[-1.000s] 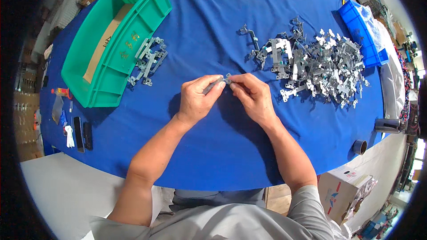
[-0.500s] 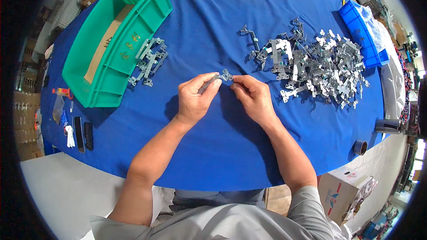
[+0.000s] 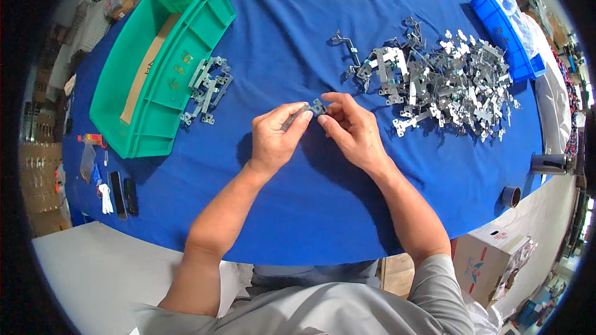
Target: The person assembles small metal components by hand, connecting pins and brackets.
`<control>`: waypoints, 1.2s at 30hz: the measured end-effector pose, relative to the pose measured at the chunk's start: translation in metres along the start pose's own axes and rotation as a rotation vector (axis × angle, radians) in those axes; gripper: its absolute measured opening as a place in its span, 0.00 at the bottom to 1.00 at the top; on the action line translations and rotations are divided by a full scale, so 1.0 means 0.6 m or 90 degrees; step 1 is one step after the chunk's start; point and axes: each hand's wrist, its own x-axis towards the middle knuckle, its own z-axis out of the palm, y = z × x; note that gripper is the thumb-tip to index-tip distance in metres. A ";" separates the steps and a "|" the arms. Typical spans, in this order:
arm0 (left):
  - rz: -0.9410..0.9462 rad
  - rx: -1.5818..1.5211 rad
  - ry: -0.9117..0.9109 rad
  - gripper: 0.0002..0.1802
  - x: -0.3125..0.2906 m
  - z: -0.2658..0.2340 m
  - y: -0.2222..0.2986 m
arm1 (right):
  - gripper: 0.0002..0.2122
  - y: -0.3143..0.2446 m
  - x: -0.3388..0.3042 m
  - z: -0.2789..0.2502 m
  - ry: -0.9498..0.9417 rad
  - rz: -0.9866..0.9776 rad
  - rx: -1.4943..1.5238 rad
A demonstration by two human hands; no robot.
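Note:
Above the middle of the blue-covered table, my left hand (image 3: 274,136) pinches a small grey metal bracket (image 3: 318,107) between thumb and fingers. Most of the bracket's length is hidden in that hand; its holed end sticks out to the right. My right hand (image 3: 357,129) is at this end, thumb below and index finger above, the other fingers curled in. Exact finger contact there is hard to make out. To the right lies a large heap of similar metal brackets (image 3: 444,84). A smaller group of brackets (image 3: 208,90) lies on the left.
A green plastic crate (image 3: 180,80) stands at left, beside the smaller group. At far right is a blue bin (image 3: 506,31) with clear plastic. A black phone-like slab (image 3: 118,195) lies at the left edge. A dark cup (image 3: 510,196) and cardboard box (image 3: 481,260) are at lower right.
My right index finger has lifted and my right thumb has shifted left, close under the bracket's end. The bracket's end has turned slightly. The whole view has shifted a little.

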 end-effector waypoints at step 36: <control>-0.007 -0.004 0.022 0.10 -0.003 0.000 -0.004 | 0.06 -0.002 0.001 -0.009 -0.028 -0.091 -0.163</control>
